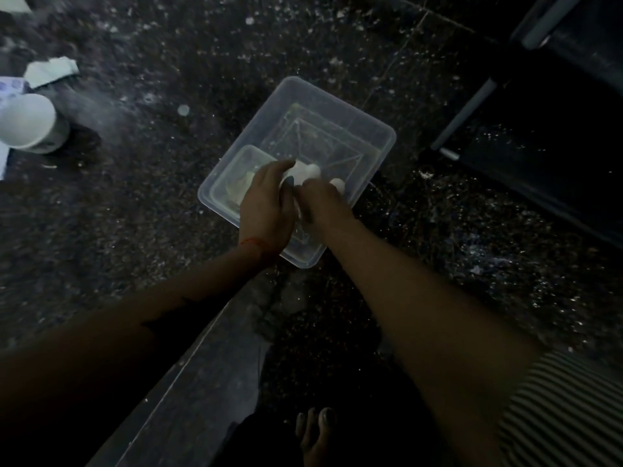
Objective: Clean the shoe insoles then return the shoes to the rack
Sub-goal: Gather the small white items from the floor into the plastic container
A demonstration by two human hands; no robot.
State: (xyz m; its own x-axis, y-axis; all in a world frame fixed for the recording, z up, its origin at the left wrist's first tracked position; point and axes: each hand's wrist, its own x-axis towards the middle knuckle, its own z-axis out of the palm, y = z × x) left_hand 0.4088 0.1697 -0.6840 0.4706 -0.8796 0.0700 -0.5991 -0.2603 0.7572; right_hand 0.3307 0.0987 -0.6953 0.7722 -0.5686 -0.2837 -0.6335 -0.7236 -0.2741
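A clear plastic tub stands on the dark speckled floor in the middle of the head view. Over its near half, my left hand and my right hand meet around a white cloth-like wad. Both hands have fingers curled on it; its bulges stick out beyond the fingers. A smaller clear container with something pale inside sits in the tub's left part. The dim light hides whether the tub holds water. No shoe or insole shows clearly.
A white cup-like container lies on its side at the far left, near scraps of paper. A dark rack or furniture with grey bars fills the upper right. A bare foot shows at the bottom.
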